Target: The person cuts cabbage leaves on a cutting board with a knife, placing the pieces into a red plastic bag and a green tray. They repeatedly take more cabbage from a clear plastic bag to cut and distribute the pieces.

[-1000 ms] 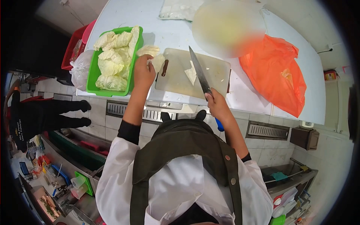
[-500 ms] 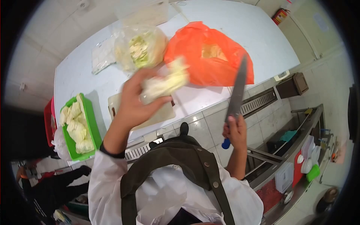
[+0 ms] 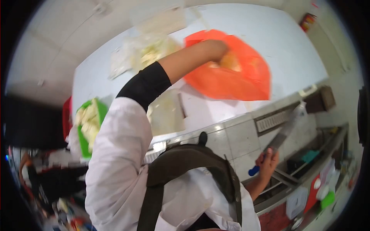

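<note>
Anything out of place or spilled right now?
No obvious spill. The long, blue-handled metal knife looks oddly placed: the right hand holds it beyond the white table, away from the pale flat cutting board.

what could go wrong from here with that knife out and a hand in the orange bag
The right hand holds the knife out beyond the table, so a loosened grip might drop it to the floor.

If that blade swings inward, it might nick the left arm or the orange bag.

The left hand reaches into the bag, its fingers hidden; a tug could shift the bag, which lies near the table's edge.
</note>
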`<move>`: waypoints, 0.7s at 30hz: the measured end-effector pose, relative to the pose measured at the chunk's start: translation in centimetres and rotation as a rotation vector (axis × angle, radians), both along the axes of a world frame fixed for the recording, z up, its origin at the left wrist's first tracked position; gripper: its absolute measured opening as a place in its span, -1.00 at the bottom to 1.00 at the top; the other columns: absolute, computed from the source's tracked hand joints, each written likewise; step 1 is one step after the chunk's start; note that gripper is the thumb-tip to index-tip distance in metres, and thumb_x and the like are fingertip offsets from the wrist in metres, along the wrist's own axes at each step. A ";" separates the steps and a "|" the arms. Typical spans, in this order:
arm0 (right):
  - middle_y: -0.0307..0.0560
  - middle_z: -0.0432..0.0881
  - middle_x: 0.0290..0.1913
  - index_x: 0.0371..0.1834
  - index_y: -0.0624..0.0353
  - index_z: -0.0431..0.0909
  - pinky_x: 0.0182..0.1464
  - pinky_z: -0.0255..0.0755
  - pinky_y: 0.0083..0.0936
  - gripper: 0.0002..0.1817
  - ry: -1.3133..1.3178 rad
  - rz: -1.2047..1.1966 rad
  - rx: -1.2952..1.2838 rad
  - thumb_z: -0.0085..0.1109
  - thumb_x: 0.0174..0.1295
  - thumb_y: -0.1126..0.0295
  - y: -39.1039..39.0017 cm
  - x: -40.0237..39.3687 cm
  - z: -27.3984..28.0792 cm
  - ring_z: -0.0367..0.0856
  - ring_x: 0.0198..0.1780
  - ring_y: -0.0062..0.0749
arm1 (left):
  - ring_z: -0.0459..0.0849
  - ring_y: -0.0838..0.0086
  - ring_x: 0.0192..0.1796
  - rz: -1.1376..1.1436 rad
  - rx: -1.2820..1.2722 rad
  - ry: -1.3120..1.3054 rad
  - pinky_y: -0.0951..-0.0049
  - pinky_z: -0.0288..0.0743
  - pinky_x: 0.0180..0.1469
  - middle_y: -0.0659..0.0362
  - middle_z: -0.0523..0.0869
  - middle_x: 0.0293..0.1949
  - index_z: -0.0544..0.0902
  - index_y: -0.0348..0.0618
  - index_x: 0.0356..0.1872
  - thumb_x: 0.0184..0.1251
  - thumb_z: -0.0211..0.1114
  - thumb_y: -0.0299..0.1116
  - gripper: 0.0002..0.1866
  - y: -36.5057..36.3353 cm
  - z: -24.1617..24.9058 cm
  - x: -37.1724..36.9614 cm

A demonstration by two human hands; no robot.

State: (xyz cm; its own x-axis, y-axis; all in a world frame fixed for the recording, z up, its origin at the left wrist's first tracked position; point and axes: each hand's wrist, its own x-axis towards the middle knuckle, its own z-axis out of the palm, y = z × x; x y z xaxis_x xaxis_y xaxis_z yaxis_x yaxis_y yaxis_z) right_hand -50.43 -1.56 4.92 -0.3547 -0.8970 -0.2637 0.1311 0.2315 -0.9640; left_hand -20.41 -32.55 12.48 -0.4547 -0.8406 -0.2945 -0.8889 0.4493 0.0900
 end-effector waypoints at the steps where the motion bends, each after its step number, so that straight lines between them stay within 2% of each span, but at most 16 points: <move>1: -0.29 0.30 -0.65 -0.23 0.12 0.30 -0.70 0.09 -0.70 -0.88 0.016 0.009 -0.048 -0.07 0.41 0.33 -0.3 0.2 0.0 0.21 -0.71 -0.71 | 0.58 0.21 0.03 -0.074 -0.140 0.324 0.26 0.45 0.05 0.09 0.65 -0.06 0.59 -0.07 0.00 0.06 0.36 -0.36 -0.59 3.6 2.2 1.6; 3: -0.25 0.30 -0.64 -0.23 0.15 0.29 -0.69 0.10 -0.69 -0.86 0.030 0.090 -0.170 -0.11 0.42 0.33 -1.2 0.9 0.5 0.20 -0.71 -0.68 | 0.59 0.24 0.01 -0.330 -0.255 0.799 0.27 0.45 0.08 0.11 0.65 -0.05 0.57 -0.14 -0.02 0.06 0.36 -0.43 -0.61 9.7 7.3 5.0; 5: -0.21 0.30 -0.64 -0.23 0.22 0.28 -0.67 0.13 -0.66 -0.83 0.043 0.146 -0.242 -0.14 0.43 0.33 -2.2 2.3 1.8 0.19 -0.71 -0.63 | 0.59 0.27 0.03 -0.121 -0.376 0.899 0.28 0.40 0.14 0.12 0.64 -0.05 0.56 -0.16 -0.01 0.01 0.37 -0.47 -0.58 15.7 9.3 10.6; 7: -0.20 0.30 -0.64 -0.22 0.23 0.28 -0.67 0.12 -0.65 -0.82 0.013 0.261 -0.300 -0.13 0.42 0.33 -3.3 3.3 1.6 0.21 -0.71 -0.63 | 0.56 0.26 0.08 0.177 -0.525 0.734 0.29 0.35 0.20 0.13 0.62 -0.02 0.57 -0.15 0.00 -0.05 0.39 -0.52 -0.53 20.0 4.6 16.5; 9: -0.19 0.31 -0.65 -0.22 0.24 0.28 -0.67 0.12 -0.65 -0.82 -0.026 0.376 -0.353 -0.12 0.42 0.32 -4.4 4.8 2.0 0.22 -0.70 -0.62 | 0.38 0.19 0.28 0.404 -0.120 0.648 0.26 0.20 0.34 0.08 0.49 0.18 0.49 -0.06 0.17 -0.14 0.44 -0.51 -0.31 23.7 -2.2 20.1; 10: -0.19 0.31 -0.65 -0.22 0.24 0.29 -0.66 0.12 -0.65 -0.82 -0.050 0.445 -0.368 -0.11 0.41 0.33 -4.8 5.9 2.4 0.22 -0.70 -0.62 | 0.33 0.18 0.32 0.406 -0.080 0.632 0.24 0.16 0.37 0.06 0.44 0.24 0.45 -0.01 0.23 -0.14 0.44 -0.48 -0.26 25.3 -6.5 21.6; 11: -0.18 0.31 -0.65 -0.22 0.24 0.29 -0.66 0.12 -0.65 -0.82 -0.070 0.513 -0.383 -0.10 0.41 0.33 -5.2 7.0 2.8 0.22 -0.69 -0.62 | 0.33 0.13 0.31 0.407 -0.118 0.572 0.21 0.18 0.35 0.06 0.41 0.26 0.46 0.00 0.22 -0.13 0.45 -0.47 -0.28 26.9 -9.9 22.3; 14: -0.17 0.32 -0.65 -0.22 0.25 0.29 -0.65 0.11 -0.66 -0.82 -0.071 0.644 -0.429 -0.09 0.40 0.34 -5.9 9.4 3.8 0.23 -0.69 -0.62 | 0.46 0.11 0.19 0.459 -0.174 0.522 0.23 0.31 0.23 0.01 0.52 0.14 0.57 -0.08 0.07 -0.10 0.42 -0.49 -0.45 29.3 -13.6 22.9; 17: -0.19 0.29 -0.65 -0.22 0.22 0.28 -0.65 0.15 -0.65 -0.82 -0.057 0.673 -0.427 -0.12 0.42 0.32 -6.0 10.1 3.6 0.23 -0.70 -0.61 | 0.58 0.10 -0.03 0.587 0.043 0.588 0.26 0.44 0.05 0.00 0.64 -0.10 0.65 -0.17 -0.15 -0.06 0.37 -0.52 -0.66 28.6 -14.8 24.1; 19: -0.19 0.29 -0.65 -0.22 0.22 0.27 -0.66 0.16 -0.64 -0.82 -0.050 0.666 -0.418 -0.11 0.42 0.32 -6.1 10.4 3.6 0.23 -0.70 -0.61 | 0.62 0.10 -0.17 0.538 -0.211 0.590 0.28 0.48 -0.07 0.02 0.65 -0.30 0.66 -0.23 -0.30 -0.03 0.32 -0.56 -0.80 26.5 -11.0 22.0; 21: -0.20 0.31 -0.67 -0.23 0.22 0.29 -0.66 0.14 -0.65 -0.82 -0.065 0.640 -0.395 -0.07 0.40 0.32 -5.7 10.5 3.9 0.25 -0.69 -0.62 | 0.57 0.05 -0.15 0.447 -0.586 0.759 0.21 0.45 -0.10 -0.02 0.61 -0.27 0.65 -0.23 -0.29 -0.01 0.29 -0.55 -0.81 22.1 -5.8 19.8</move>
